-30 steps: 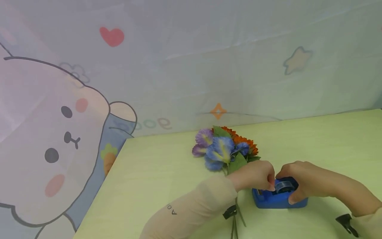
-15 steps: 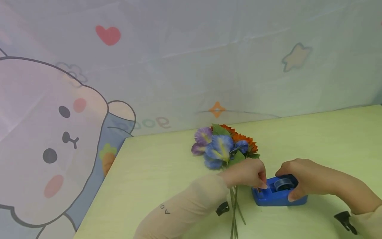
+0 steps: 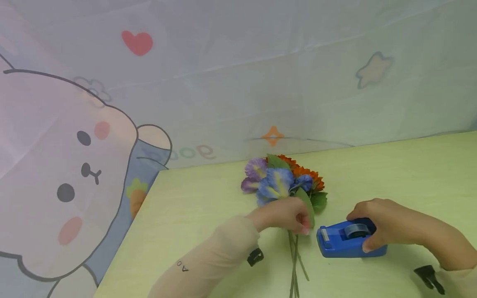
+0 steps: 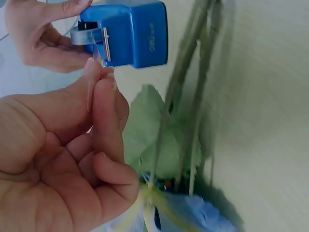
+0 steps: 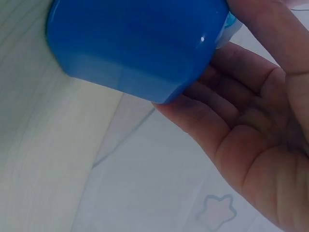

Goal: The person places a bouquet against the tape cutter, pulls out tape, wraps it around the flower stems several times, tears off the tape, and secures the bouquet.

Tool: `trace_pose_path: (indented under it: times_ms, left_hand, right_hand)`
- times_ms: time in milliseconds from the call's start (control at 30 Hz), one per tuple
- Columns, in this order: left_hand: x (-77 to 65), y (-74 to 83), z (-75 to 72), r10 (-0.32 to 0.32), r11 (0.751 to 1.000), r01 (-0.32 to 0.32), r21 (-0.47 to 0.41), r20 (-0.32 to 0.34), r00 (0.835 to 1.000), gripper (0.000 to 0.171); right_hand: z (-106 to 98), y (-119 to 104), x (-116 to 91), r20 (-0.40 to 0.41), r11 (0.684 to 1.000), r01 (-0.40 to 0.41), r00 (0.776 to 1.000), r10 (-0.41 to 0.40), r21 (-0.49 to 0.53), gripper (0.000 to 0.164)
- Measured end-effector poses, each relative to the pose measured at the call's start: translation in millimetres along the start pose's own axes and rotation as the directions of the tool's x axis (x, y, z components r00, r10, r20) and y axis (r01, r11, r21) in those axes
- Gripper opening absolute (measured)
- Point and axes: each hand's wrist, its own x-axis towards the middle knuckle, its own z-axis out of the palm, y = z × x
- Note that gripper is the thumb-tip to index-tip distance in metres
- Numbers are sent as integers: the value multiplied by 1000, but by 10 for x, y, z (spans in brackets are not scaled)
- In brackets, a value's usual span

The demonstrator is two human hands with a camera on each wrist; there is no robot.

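My right hand (image 3: pixel 385 223) grips the blue tape dispenser (image 3: pixel 344 247) at its roll end, thumb on the near side and fingers over the far side. A roll of clear tape (image 3: pixel 355 230) sits in it, and the cutter edge faces left. Between the thumb and forefinger of my left hand (image 3: pixel 285 214) is a short strip of clear tape (image 4: pixel 97 52), seen thin above the fingertips in the left wrist view. That hand is over the stems of a bunch of artificial flowers (image 3: pixel 273 182), hiding part of them. In the right wrist view the dispenser (image 5: pixel 135 43) shows its plain blue side.
The flowers are purple, blue and orange, with green leaves (image 3: pixel 319 201). Their bare stems (image 3: pixel 294 269) run toward the table's near edge. Behind the pale yellow-green table (image 3: pixel 201 194) hangs a printed cloth (image 3: pixel 223 82) with a cartoon bear.
My left hand has moved left from the dispenser's cutter to above the flower stems, drawing the tape away. The right hand stays on the dispenser, which has barely moved.
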Motion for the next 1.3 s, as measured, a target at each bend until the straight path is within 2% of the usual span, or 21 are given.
trace_pose_path:
  times_ms: [267, 567, 1000, 1300]
  left_hand:
    - [-154, -216, 9, 11, 1000, -11, -25, 1, 1000, 8]
    - [-217, -399, 97, -38, 984, 39, -175, 7, 999, 8]
    - [-164, -449, 215, -114, 982, 108, -154, -35, 993, 6]
    - [-101, -499, 279, -110, 986, 100, -134, -74, 991, 8]
  right_hand:
    - [-29, -4, -48, -2, 1000, -24, 1000, 24, 19, 62]
    - [-29, -9, -65, -6, 1000, -19, 1000, 19, 12, 62]
    - [-19, -27, -57, -1, 1000, -10, 1000, 10, 11, 62]
    - [-25, -14, -69, 3, 1000, -5, 1000, 5, 10, 63]
